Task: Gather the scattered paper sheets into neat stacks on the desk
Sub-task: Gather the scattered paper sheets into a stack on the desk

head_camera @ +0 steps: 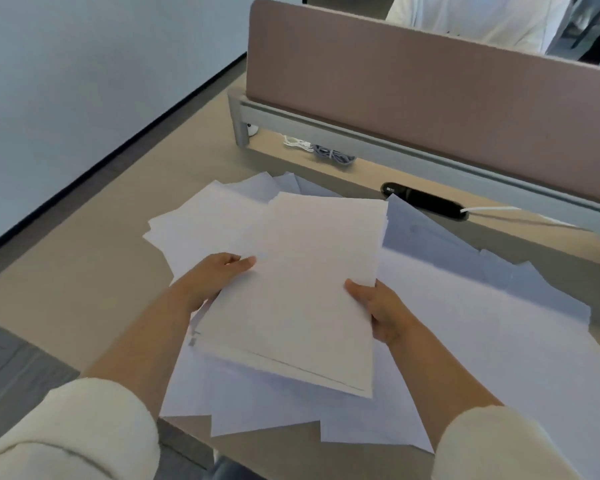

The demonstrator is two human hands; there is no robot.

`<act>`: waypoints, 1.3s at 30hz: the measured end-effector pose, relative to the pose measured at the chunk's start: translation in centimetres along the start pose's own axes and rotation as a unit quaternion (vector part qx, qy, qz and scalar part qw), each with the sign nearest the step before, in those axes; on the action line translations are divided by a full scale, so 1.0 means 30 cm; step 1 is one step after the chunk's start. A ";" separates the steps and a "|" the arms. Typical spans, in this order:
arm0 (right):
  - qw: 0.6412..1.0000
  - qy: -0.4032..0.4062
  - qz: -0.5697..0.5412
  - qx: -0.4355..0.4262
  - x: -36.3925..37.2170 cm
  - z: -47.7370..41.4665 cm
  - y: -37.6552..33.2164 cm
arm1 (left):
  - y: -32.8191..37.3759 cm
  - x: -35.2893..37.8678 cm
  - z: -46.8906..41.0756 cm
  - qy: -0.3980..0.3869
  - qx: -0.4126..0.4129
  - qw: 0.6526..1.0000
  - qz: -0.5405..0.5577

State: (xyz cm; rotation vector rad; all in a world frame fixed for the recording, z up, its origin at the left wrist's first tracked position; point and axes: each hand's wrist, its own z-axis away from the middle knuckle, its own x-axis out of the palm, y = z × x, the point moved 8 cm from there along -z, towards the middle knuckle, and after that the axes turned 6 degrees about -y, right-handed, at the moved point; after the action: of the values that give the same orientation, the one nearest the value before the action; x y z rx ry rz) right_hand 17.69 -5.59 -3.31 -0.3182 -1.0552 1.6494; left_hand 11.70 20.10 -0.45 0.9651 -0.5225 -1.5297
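Light wood desk [84, 271] fills most of the view, its near edge at the bottom and its left edge running along a grey floor and a white wall. A dull pink divider panel [430, 109] stands upright along the far edge on a grey rail. Behind it is part of a person in a white top [482, 22]. Loose paper sheets [482, 323] are spread in overlapping layers from the middle of the worktop to its right edge, lying at different angles; several overhang the near edge. A squared-up stack of sheets [309, 289] sits over the middle of this spread, tilted, its far end raised. It covers the sheets beneath it. The left hand [215, 275] grips the stack's left edge, thumb on top; its fingers go under the paper and are hidden. The right hand [378, 306] grips the right edge the same way, thumb on the top sheet. Cream sleeves [66, 438] cover both forearms near the bottom corners. A black oval cable port [426, 200] is set in the worktop near the far edge, just beyond the sheets, with a white cable [489, 209] leading right from it. Bundled cords [329, 155], white and grey, lie under the divider rail near the far left corner.
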 end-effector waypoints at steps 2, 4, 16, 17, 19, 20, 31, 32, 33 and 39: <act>0.999 0.010 -0.031 -0.017 0.049 -0.048 -0.022 | -0.028 -0.095 -0.008 0.016 -0.010 1.000 -0.018; 0.997 0.026 -0.055 -0.043 0.115 -0.107 -0.039 | -0.044 -0.196 -0.032 0.040 -0.003 0.999 -0.030; 0.974 0.127 -0.171 -0.082 0.504 -0.407 -0.013 | -0.123 -0.656 -0.243 0.188 0.031 0.982 0.004; 0.971 0.134 -0.177 -0.084 0.515 -0.418 -0.012 | -0.124 -0.666 -0.258 0.190 0.033 0.981 0.010; 0.967 0.150 -0.190 -0.086 0.531 -0.438 -0.009 | -0.126 -0.685 -0.289 0.194 0.034 0.980 0.012; 0.964 0.157 -0.195 -0.083 0.533 -0.444 -0.007 | -0.125 -0.685 -0.297 0.196 0.034 0.980 0.009; 0.963 0.210 -0.168 -0.019 0.574 -0.490 0.042 | -0.020 -0.465 -0.311 0.033 0.175 0.935 -0.305; 0.961 0.211 -0.176 -0.013 0.576 -0.492 0.045 | -0.010 -0.422 -0.292 -0.009 0.187 0.930 -0.318; 0.959 0.210 -0.190 -0.008 0.581 -0.492 0.046 | -0.002 -0.385 -0.274 -0.040 0.193 0.919 -0.343; 0.961 0.213 -0.177 0.017 0.579 -0.464 0.047 | -0.023 -0.238 -0.234 -0.075 0.158 0.837 -0.518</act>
State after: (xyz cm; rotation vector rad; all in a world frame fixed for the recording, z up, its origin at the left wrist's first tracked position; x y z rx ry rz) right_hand 19.84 16.28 -7.07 -0.4136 -0.7077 1.2049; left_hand 16.71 28.46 -2.89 1.5246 -0.3652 -2.5580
